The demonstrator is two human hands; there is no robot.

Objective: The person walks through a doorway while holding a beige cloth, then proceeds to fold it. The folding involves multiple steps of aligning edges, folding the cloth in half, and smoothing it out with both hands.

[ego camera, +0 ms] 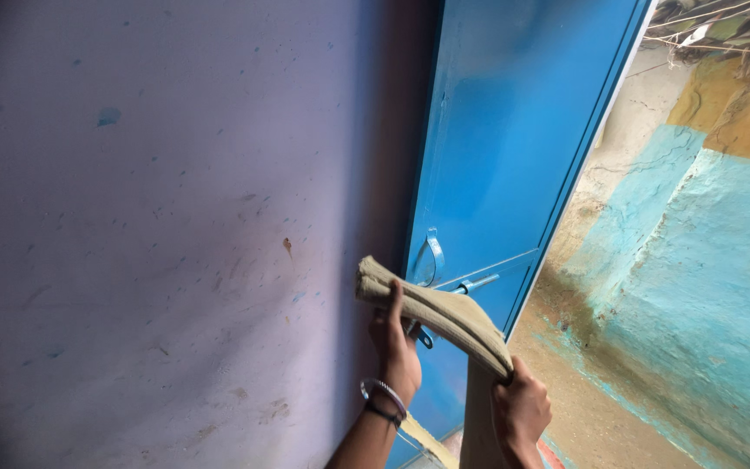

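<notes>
Two bare hands are holding up a long, folded, tan cloth (pixel 438 314) in front of a bright blue metal door (pixel 514 148). The left hand (pixel 397 347) is reaching up and closing around the cloth near its rolled end, with the thumb lying up along the side of the cloth. This wrist is wearing a thin silver bangle (pixel 384 391) and a dark band just below it. The right hand (pixel 521 408) is lower and more to the right, and its fingers are curling tight around the other end of the cloth. From there more of the cloth is hanging straight down beside the right hand, going out of the bottom of the picture. The cloth is slanting down from the left hand to the right hand, and it is sitting right in front of the lower part of the door. Just behind the cloth, the door is showing a curved blue handle (pixel 431 256) and a blue sliding bolt (pixel 477 283). To the left of the door is a pale purple wall (pixel 158 226) with small marks and spots on it. To the right, past the door's edge, is a rough wall painted light blue and yellow-brown (pixel 705 260), with sandy ground (pixel 583 408) below it.
</notes>
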